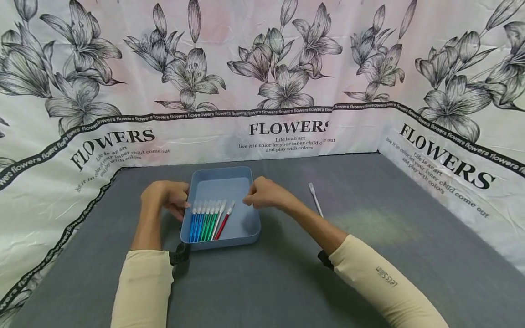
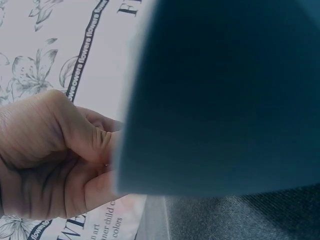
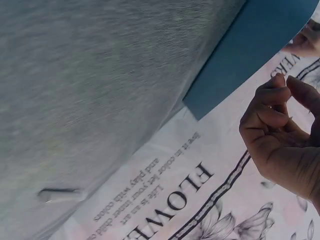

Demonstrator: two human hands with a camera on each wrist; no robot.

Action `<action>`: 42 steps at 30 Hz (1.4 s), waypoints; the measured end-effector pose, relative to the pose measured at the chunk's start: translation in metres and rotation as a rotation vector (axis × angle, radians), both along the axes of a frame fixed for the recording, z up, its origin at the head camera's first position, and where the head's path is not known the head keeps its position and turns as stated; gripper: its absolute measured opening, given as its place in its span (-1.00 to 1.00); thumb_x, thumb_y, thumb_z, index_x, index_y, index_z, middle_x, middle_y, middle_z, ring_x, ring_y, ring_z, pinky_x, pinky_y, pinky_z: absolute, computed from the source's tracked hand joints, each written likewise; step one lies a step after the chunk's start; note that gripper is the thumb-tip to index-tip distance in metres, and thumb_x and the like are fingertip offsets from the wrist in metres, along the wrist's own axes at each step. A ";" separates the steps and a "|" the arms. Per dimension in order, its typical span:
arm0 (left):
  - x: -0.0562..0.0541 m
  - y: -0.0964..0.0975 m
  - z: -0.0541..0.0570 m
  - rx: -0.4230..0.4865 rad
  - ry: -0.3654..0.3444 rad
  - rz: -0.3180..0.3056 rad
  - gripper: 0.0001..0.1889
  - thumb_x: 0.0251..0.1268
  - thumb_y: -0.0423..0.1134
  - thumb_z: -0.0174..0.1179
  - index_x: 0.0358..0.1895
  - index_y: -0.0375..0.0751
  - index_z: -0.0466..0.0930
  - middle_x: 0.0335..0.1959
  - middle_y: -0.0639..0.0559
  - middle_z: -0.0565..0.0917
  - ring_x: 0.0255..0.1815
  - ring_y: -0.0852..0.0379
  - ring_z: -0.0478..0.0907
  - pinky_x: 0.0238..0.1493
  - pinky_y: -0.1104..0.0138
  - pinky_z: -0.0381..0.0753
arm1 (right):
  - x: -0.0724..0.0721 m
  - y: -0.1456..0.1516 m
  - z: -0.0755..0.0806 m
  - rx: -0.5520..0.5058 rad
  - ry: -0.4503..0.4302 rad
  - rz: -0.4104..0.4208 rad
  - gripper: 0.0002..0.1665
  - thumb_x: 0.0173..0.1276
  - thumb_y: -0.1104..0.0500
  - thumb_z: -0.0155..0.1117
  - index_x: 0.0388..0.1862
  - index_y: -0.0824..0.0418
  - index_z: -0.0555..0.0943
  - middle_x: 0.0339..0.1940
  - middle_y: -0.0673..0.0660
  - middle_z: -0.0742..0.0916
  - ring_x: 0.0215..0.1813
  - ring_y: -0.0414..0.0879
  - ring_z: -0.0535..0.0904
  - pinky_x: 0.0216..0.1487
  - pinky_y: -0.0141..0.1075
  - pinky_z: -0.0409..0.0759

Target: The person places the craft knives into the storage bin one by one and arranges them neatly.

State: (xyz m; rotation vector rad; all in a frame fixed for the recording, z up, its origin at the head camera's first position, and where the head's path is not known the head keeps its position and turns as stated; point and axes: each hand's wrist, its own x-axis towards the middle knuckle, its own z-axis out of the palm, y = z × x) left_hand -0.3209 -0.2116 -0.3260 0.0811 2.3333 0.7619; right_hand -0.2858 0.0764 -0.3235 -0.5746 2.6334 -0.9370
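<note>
A shallow blue-grey tray [image 1: 221,243] lies on the dark table. My left hand [image 1: 174,197] grips its left wall; in the left wrist view, that hand's thumb and fingers [image 2: 100,145] meet the wall. Inside, slim pen-like sticks with pale caps stand in a slanted row: several blue ones [image 1: 196,227], several green ones [image 1: 208,228], silver ones [image 1: 217,224] and a red one [image 1: 223,226] at the right end. My right hand [image 1: 264,193] hovers over the tray's right rim with curled fingers. The right wrist view shows its thumb and index fingertips [image 3: 278,80] close together, nothing between them.
A single white stick [image 1: 315,199] of like shape lies on the table [image 1: 287,282] to the tray's right, beyond my right forearm. Flower-printed cloth [image 1: 283,136] walls off the table at the back and both sides.
</note>
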 end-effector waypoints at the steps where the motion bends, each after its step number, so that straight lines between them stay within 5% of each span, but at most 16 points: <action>1: 0.000 0.000 0.000 -0.001 -0.002 0.000 -0.55 0.64 -0.41 -0.03 0.44 -0.52 0.17 -0.02 -0.27 0.66 -0.13 0.03 0.72 -0.06 0.21 0.86 | 0.000 0.003 -0.001 -0.011 0.000 -0.008 -0.64 0.48 0.16 0.27 -0.51 0.32 0.72 -0.71 -0.04 0.55 -0.56 -0.22 0.35 -0.46 -0.39 0.31; 10: -0.002 0.000 0.001 0.003 -0.007 0.001 -0.56 0.65 -0.40 -0.02 0.44 -0.50 0.19 -0.05 -0.24 0.68 -0.16 0.06 0.72 -0.06 0.22 0.86 | -0.001 0.033 0.003 -0.002 0.025 -0.093 -0.63 0.50 0.11 0.27 -0.55 0.17 0.67 -0.60 -0.01 0.63 -0.44 -0.18 0.52 -0.35 -0.37 0.47; 19: -0.002 0.000 0.001 -0.001 -0.001 -0.017 -0.55 0.65 -0.40 -0.02 0.44 -0.51 0.17 -0.04 -0.24 0.65 -0.13 0.04 0.69 -0.06 0.22 0.85 | -0.015 0.082 0.014 0.033 0.047 -0.156 -0.47 0.53 0.17 0.22 -0.73 0.11 0.44 -0.71 -0.02 0.58 -0.54 -0.18 0.46 -0.29 -0.30 0.47; 27: -0.001 0.000 0.001 -0.016 0.003 -0.032 -0.55 0.64 -0.37 0.00 0.43 -0.52 0.21 -0.09 -0.21 0.65 -0.15 0.06 0.68 -0.07 0.24 0.85 | -0.030 0.117 0.008 0.050 0.002 -0.223 -0.53 0.53 0.16 0.22 -0.68 0.14 0.59 -0.65 0.04 0.64 -0.59 -0.20 0.30 -0.54 -0.37 0.24; 35: -0.002 0.001 0.003 -0.012 -0.003 -0.026 -0.53 0.63 -0.35 0.03 0.44 -0.49 0.20 -0.05 -0.22 0.64 -0.13 0.05 0.68 -0.06 0.23 0.85 | -0.037 0.139 -0.001 0.121 -0.011 -0.249 -0.40 0.47 0.17 0.20 -0.82 0.03 0.30 -0.79 -0.08 0.42 -0.62 -0.22 0.21 -0.57 -0.38 0.18; 42: -0.002 0.000 0.003 -0.003 -0.012 -0.034 -0.52 0.64 -0.38 0.01 0.45 -0.54 0.18 -0.04 -0.23 0.66 -0.11 0.05 0.69 -0.04 0.22 0.85 | -0.041 0.155 -0.008 0.184 -0.026 -0.245 -0.40 0.41 0.20 0.16 -0.84 0.00 0.24 -0.84 -0.12 0.29 -0.67 -0.23 0.12 -0.58 -0.39 0.13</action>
